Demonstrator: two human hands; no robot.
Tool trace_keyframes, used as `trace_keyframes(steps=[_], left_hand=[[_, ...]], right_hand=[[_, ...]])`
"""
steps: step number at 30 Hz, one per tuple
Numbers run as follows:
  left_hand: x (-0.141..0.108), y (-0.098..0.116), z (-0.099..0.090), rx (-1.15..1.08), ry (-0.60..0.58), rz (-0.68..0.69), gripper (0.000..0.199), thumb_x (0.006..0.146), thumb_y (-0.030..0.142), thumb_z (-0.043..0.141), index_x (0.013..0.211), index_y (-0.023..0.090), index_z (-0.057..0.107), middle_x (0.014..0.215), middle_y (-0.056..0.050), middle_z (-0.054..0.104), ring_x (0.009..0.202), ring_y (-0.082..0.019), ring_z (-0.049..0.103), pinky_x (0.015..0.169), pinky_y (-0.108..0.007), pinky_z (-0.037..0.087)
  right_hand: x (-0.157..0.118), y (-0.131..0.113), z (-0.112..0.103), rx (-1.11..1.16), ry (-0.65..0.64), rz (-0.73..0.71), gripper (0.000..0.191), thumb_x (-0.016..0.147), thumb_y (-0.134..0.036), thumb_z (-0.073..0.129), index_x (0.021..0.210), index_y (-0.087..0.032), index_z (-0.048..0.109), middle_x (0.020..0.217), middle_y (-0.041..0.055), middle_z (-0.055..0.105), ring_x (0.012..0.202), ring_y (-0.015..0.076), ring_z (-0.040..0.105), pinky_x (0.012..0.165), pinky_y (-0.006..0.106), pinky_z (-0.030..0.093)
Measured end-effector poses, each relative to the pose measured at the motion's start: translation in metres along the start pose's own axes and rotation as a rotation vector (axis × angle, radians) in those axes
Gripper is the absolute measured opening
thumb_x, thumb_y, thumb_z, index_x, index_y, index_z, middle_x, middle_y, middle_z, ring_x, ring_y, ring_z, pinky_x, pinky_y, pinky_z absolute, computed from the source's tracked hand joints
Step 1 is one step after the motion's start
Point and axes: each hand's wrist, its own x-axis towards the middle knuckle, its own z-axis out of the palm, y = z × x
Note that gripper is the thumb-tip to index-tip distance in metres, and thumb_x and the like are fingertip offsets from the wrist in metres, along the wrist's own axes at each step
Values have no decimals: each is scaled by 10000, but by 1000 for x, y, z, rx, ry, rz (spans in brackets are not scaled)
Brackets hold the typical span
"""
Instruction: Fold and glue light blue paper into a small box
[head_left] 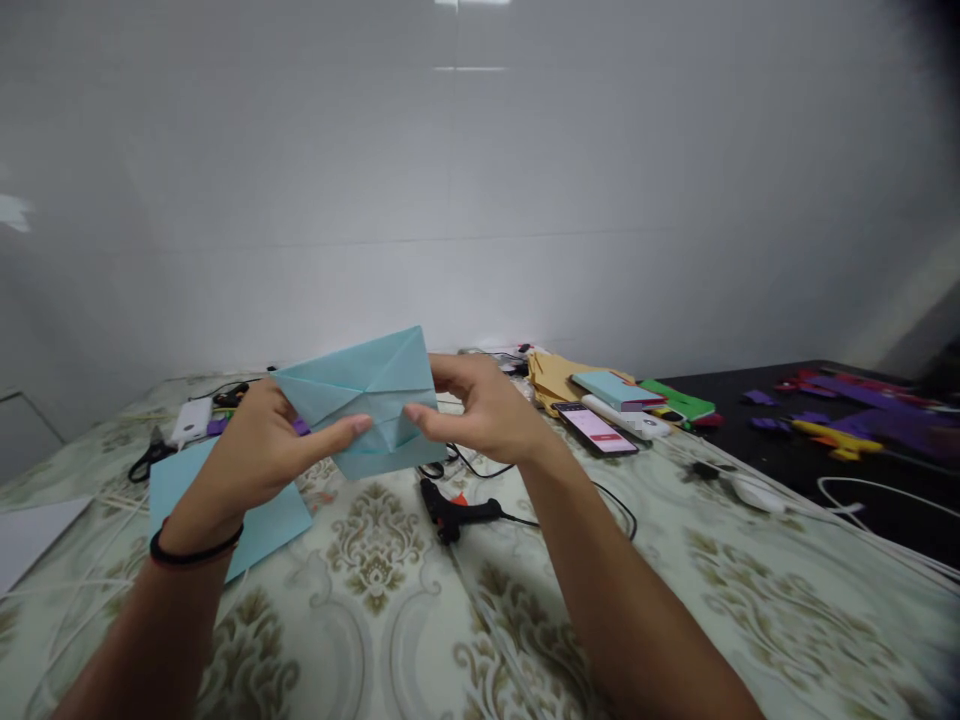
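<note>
Pale blue paper, folded into a shape with triangular creased facets (375, 385), is held up above a table covered in a cream cloth with brown damask motifs (390, 620). The left hand (266, 440) pinches its left side, thumb pressed flat on the near face and fingers behind, mostly hidden. The right hand (480, 405) pinches its right side the same way, its thumb tip lying near the other thumb. A thin black band with a red edge (196, 550) circles the left wrist.

Under the left forearm lies a flat light blue paper sheet (266, 530), with black-handled scissors (148, 458) just beyond its far left corner. Below and right of the folded paper, a black glue gun with an orange-red part (454, 512) rests on the cloth, near the right forearm. Farther right lies a dark-framed smartphone with a lit pinkish screen (592, 428), beside a pile of yellow-orange paper (553, 378).
</note>
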Motion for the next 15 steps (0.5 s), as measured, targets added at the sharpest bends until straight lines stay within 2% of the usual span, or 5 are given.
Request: trace_keyframes(steps=[3, 7, 11, 15], left_hand=[[1, -2, -1, 9, -19, 40, 156, 886, 367, 798, 995, 259, 828, 1033, -18, 835, 960, -259, 756, 914, -368, 614], [2, -2, 2, 2, -27, 37, 174, 878, 355, 789, 980, 216, 814, 964, -33, 824, 918, -251, 737, 900, -366, 599], [0, 2, 6, 59, -4, -20, 201, 857, 385, 777, 899, 188, 780, 863, -24, 786, 844, -229, 720, 797, -316, 596], [-2, 5, 6, 145, -35, -76, 258, 843, 447, 759, 843, 189, 763, 784, -25, 748, 808, -233, 704, 662, -276, 563]], right_hand=[[0, -1, 0, 12, -5, -4, 113, 868, -284, 667, 846, -175, 687, 853, 10, 678, 848, 172, 634, 821, 306, 533], [0, -2, 2, 17, -58, -5, 126, 881, -277, 681, 895, -165, 735, 919, 29, 728, 874, 176, 645, 824, 294, 517], [0, -4, 3, -18, -35, -13, 105, 855, -255, 685, 828, -157, 714, 844, 9, 703, 798, 156, 614, 745, 258, 484], [0, -5, 3, -15, -32, -27, 78, 844, -224, 678, 798, -161, 685, 787, -17, 638, 726, 119, 544, 685, 228, 442]])
